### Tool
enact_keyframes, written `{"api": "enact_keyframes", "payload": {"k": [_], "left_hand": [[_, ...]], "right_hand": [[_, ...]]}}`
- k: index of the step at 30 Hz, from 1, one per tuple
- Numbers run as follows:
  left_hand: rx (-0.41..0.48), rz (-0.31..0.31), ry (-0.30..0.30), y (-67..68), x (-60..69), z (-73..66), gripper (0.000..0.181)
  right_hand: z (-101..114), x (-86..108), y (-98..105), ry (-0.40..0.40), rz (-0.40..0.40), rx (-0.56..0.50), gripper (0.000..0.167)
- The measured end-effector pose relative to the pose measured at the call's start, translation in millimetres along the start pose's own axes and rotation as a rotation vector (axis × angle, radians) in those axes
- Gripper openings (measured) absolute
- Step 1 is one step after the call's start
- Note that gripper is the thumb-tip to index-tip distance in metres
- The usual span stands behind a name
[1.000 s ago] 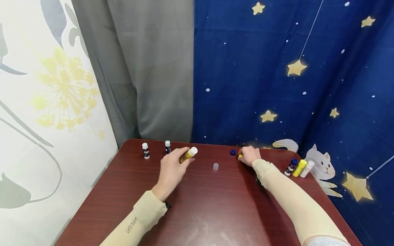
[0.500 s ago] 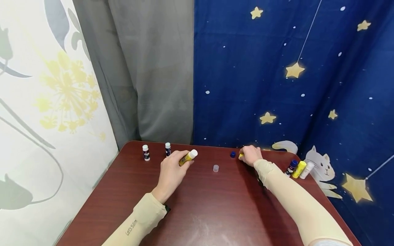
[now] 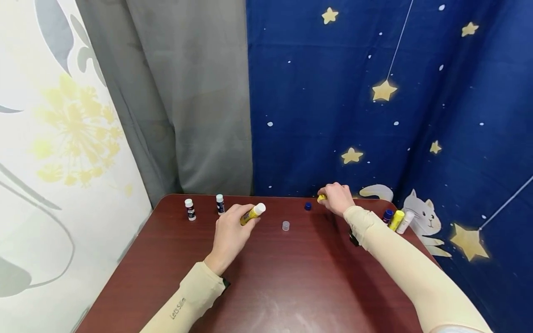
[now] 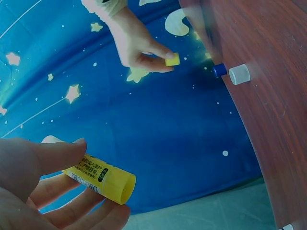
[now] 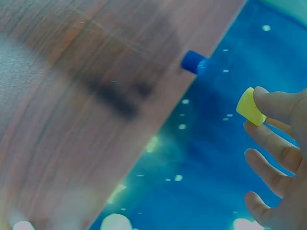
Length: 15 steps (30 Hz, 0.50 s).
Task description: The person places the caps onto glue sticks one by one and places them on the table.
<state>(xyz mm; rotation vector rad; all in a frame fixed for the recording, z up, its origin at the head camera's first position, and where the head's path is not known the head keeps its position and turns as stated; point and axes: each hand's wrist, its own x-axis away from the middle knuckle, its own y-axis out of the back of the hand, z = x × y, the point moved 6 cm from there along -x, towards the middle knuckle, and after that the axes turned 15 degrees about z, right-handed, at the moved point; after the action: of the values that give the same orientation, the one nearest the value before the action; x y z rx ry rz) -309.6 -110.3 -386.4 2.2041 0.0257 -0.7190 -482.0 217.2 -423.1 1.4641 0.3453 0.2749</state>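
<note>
My left hand (image 3: 233, 233) grips a yellow glue stick (image 3: 252, 213) above the table, tilted, with its white end up and to the right. In the left wrist view, the thumb lies across the glue stick's yellow barrel (image 4: 110, 179). Over by the far edge, my right hand (image 3: 338, 199) pinches a small yellow cap (image 5: 250, 108) between thumb and index finger, the other fingers spread loosely. The cap is off the table. Between the hands, a blue cap (image 3: 308, 206) and a clear cap (image 3: 285, 225) stand on the table, apart from both hands.
Two dark-labelled glue sticks with white tops, one (image 3: 190, 210) farther left and one (image 3: 220, 205) nearer my left hand, stand at the back left. Blue-capped (image 3: 387, 216), yellow (image 3: 396, 220) and white (image 3: 405, 222) sticks stand together at the right edge. Curtains hang behind the table (image 3: 266, 277).
My right hand has risen from the tabletop with the yellow cap. The left hand still holds the glue stick in nearly the same place. The head view has shifted slightly.
</note>
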Motion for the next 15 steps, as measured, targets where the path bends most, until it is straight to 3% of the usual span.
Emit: {"api": "enact_keyframes", "payload": {"k": [15], "left_hand": [[0.041,0.026,-0.007,-9.5,-6.0,-5.7,0.034]], "right_hand": [[42.6,49.2,65.4,0.133,-0.211,-0.014,0.026]]}}
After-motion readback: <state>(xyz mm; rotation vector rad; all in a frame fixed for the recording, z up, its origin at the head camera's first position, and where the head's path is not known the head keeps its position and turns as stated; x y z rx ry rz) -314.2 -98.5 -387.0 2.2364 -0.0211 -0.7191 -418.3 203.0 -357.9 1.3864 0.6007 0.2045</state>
